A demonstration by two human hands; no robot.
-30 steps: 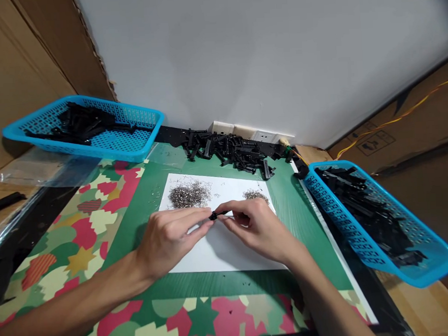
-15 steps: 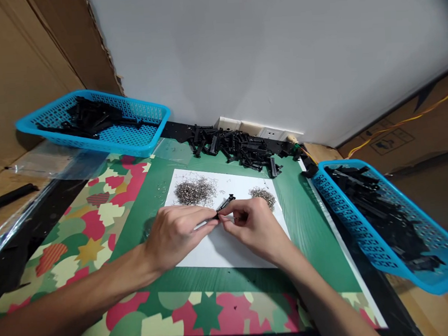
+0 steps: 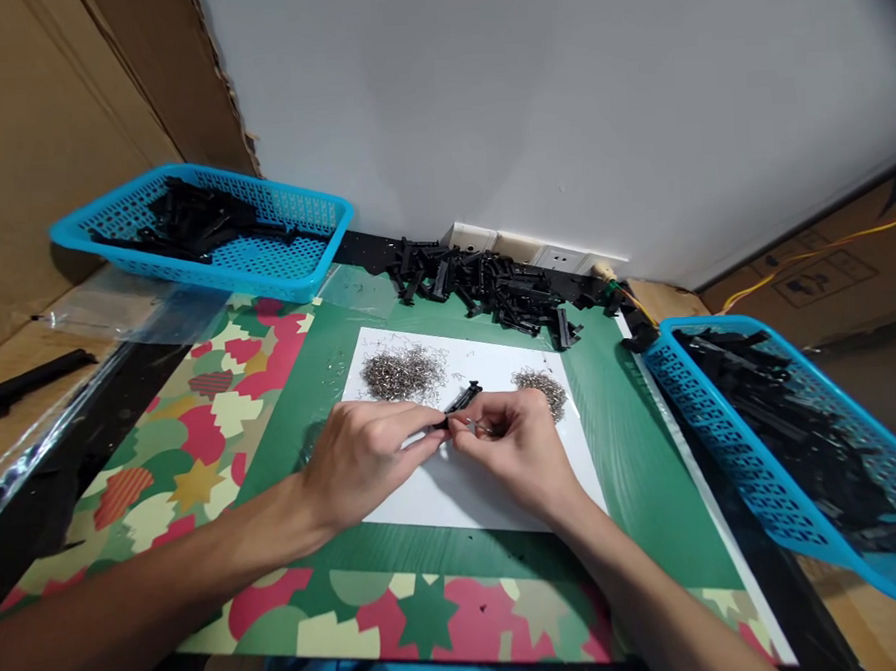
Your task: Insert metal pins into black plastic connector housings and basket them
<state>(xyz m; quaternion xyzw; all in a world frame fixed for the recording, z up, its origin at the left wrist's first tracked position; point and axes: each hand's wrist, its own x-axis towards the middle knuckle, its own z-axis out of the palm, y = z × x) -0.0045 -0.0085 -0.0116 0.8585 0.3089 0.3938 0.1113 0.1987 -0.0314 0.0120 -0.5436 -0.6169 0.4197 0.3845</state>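
Observation:
Over a white sheet of paper (image 3: 441, 491), my two hands meet at a small black plastic part (image 3: 464, 397). My left hand (image 3: 375, 449) pinches its near end between thumb and fingertips. From the other side my right hand (image 3: 510, 447) closes thumb and forefinger at the same part, with a thin shiny metal piece (image 3: 485, 427) showing between its fingers; its exact kind is hidden. Beyond my left hand lies a heap of tiny metal springs or clips (image 3: 405, 374). A smaller heap of similar metal pieces (image 3: 542, 393) sits past my right hand.
Loose black plastic parts (image 3: 491, 288) are piled at the back by the wall sockets (image 3: 556, 258). Blue baskets of black parts stand at the left (image 3: 265, 285) and right (image 3: 725, 461). A long black piece (image 3: 34, 382) lies far left. A patterned green mat (image 3: 636, 486) covers the table.
The view has shifted slightly, so everything sits a little further right. Both hands stay together on the black part, and the fingers have moved only slightly.

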